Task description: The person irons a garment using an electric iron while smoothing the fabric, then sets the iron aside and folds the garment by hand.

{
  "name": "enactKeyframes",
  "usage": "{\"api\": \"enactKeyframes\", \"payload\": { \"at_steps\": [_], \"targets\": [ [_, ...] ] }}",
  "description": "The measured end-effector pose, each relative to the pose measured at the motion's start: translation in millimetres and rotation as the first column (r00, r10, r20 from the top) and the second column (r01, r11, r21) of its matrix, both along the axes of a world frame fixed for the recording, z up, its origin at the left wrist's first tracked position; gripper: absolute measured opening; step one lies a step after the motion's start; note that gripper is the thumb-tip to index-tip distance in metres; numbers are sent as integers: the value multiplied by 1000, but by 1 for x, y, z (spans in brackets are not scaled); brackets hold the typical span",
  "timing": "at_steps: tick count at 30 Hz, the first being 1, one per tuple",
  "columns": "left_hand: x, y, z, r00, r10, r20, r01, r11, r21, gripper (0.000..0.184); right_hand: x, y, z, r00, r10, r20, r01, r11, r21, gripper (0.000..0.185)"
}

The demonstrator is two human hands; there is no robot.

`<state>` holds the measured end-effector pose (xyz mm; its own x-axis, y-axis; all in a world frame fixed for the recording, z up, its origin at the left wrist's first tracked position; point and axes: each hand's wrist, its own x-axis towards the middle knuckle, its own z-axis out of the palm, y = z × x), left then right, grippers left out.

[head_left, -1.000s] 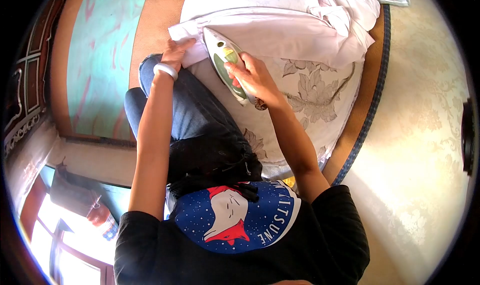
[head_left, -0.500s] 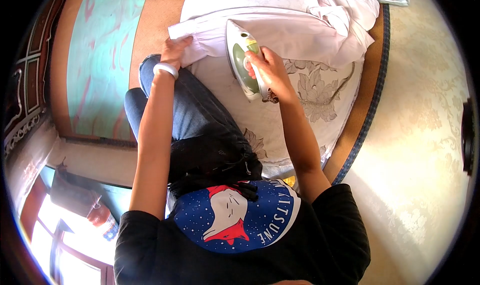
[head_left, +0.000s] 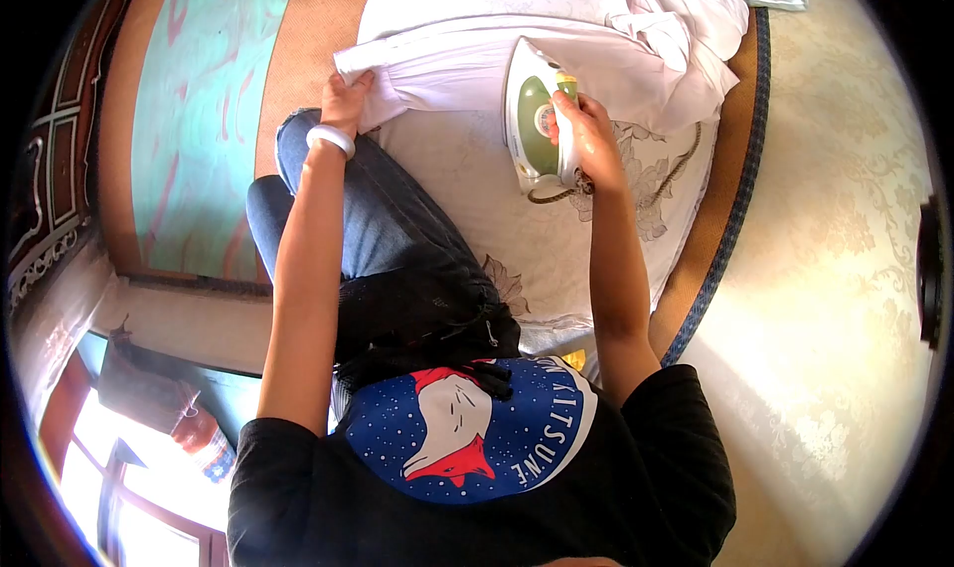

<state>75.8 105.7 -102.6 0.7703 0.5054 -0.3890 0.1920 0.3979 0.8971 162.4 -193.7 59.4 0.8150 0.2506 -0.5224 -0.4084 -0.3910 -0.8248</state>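
My right hand (head_left: 588,140) is wrapped round the handle of a white and green clothes iron (head_left: 537,120). The iron's tip points away from me and its front part lies over a pale pink garment (head_left: 447,75). Over at the left end of that cloth, my left hand (head_left: 345,105) is closed on the gathered edge, which looks like a sleeve cuff. A white bangle (head_left: 331,141) circles my left wrist. From the back of the iron a braided cord (head_left: 681,164) runs to the right.
Under the garment lies a white sheet with grey flower prints (head_left: 437,160). My jeans-clad legs (head_left: 388,209) are folded at its left. A turquoise marbled panel (head_left: 204,120) is farther left. A dark woven border (head_left: 735,194) edges the brown mat, with pale patterned floor (head_left: 835,269) beyond.
The iron has slid right along the pink garment in my right hand, and its body has turned slightly. My left hand stays at the cuff end, nearly still.
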Motion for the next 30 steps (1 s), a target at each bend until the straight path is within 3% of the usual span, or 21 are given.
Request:
{"api": "enactKeyframes", "payload": {
  "at_steps": [3, 6, 9, 13, 15, 18, 22, 27, 30],
  "targets": [
    [-4, -4, 20, 1000, 0, 24, 2, 994, -108, 29, 1, -6, 0, 999, -45, 12, 45, 999, 7, 37],
    [-3, -8, 31, 988, -58, 144, 65, 997, -42, 33, -11, -3, 10, 997, -46, 67, 48, 998, -30, 35],
    [-7, -7, 38, 989, -150, 12, 149, 988, 38, 39, -31, 12, 30, 993, 19, 113, -23, 999, 36, 33],
    [-5, -4, 37, 986, -164, 29, 165, 985, -54, 41, -50, 29, 24, 981, 175, 81, -185, 973, 138, 35],
    [-7, -1, 39, 984, -179, 3, 179, 982, -63, 44, -57, 49, 27, 963, 261, 63, -263, 964, 40, 37],
    [-8, 0, 31, 987, -120, 108, 121, 993, -1, 43, -63, 70, 21, 932, 359, 55, -355, 933, -64, 34],
    [-8, 3, 29, 993, -116, 19, 117, 993, -20, 45, -63, 78, 5, 900, 434, 36, -418, 885, -206, 34],
    [-8, 4, 27, 994, -99, -36, 94, 990, -102, 48, -59, 71, 4, 904, 426, 25, -411, 885, -219, 33],
    [-9, 4, 25, 994, -104, 20, 106, 985, -138, 48, -59, 63, 1, 912, 407, 41, -394, 900, -186, 31]
  ]
}}
